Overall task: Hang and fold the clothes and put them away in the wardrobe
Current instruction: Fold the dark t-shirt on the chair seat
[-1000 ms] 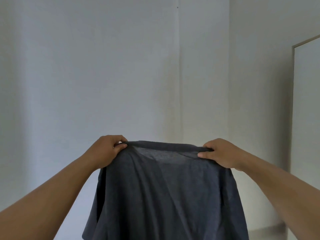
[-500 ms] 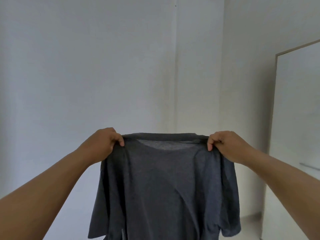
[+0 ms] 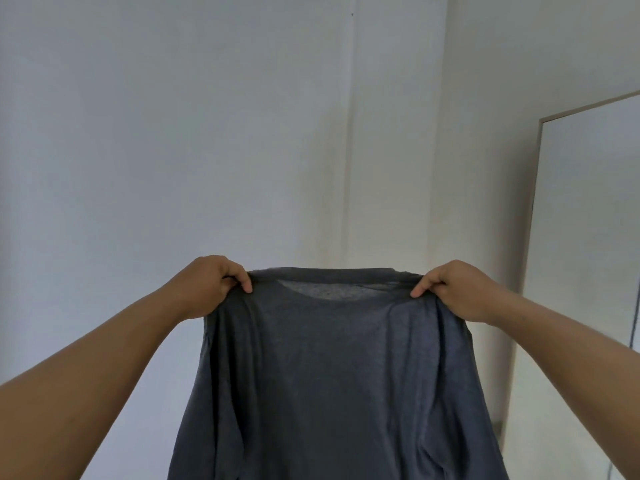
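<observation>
Dark grey cotton T-shirt [image 3: 332,368] hangs in front of white wall [image 3: 173,133]. Left hand [image 3: 211,289] and right hand [image 3: 453,289] pinch its shoulders.

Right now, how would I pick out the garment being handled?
Against the plain white wall, two bare arms reach forward at the middle of the view. Between the left hand and right hand hangs a dark grey thin-knit T-shirt, gripped at its shoulders; it is the only cloth in sight.

text: none readable | shirt [image 3: 332,368]: plain (no print or label) | wall [image 3: 173,133]: blank
</observation>
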